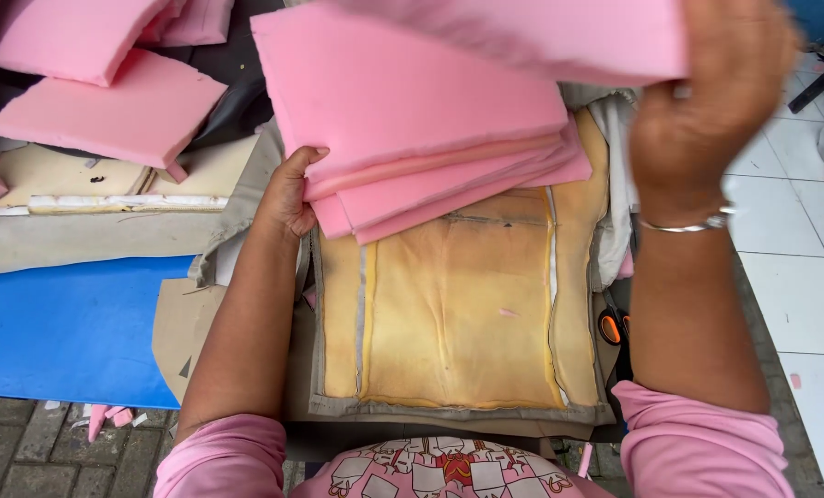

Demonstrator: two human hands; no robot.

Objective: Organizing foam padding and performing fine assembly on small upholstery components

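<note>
My left hand (291, 194) grips the left edge of a stack of pink foam sheets (430, 138) held above a yellowed old seat cushion (449, 314) with grey fabric edging. A separate pink foam sheet (559, 32) is lifted at the top of the view, with my right hand (707, 92) closed on its right end. A silver bracelet sits on my right wrist. Both arms wear pink sleeves pushed up.
More pink foam slabs (107, 111) lie at the upper left. A blue sheet (71, 332) covers the ground at left, beside brown cardboard (183, 327). Orange-handled scissors (610, 327) lie right of the cushion. White floor tiles (808, 277) are on the right, brick paving at bottom left.
</note>
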